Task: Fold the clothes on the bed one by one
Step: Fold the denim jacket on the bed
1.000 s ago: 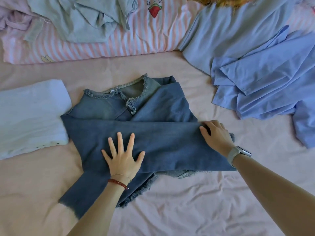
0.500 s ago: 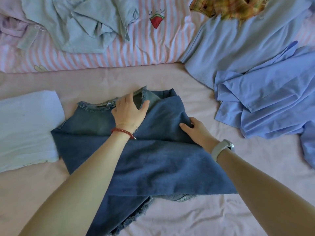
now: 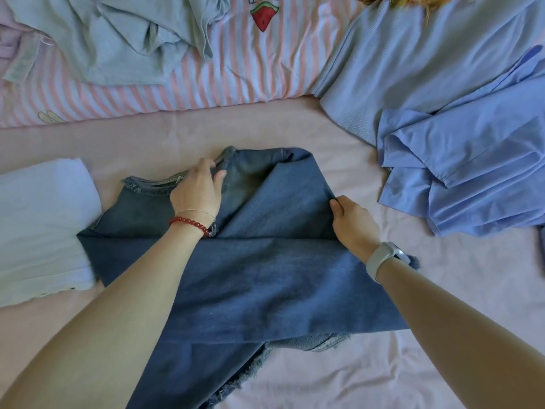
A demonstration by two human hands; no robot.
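Denim garment [image 3: 265, 278] lies mid-bed on the pink sheet [image 3: 442, 364], its frayed hem nearest you, one panel already laid across the middle. Your forearms cross it from the near edge. Your right hand [image 3: 355, 224] sits at the right side of the fold, fingers curled round the cloth edge and clamped on it. Your left hand [image 3: 197, 191], further in, has its fingers bent over the frayed neckline, gripping it. Judging by this, you are mid-fold on this one piece: the far part looks ready to be drawn down over the crosswise panel, which calls for both hands pulling together so the edges land square. A folded white piece [image 3: 38, 225] sits touching the denim's left edge. To the far right, a loose blue heap [image 3: 457, 143] waits unfolded; far left, a grey-green garment [image 3: 124, 39] lies crumpled on striped pink cloth [image 3: 236, 78]. Your fingertips are tucked out of sight under the cloth. A yellowish item at the far edge is cut off, unreadable.
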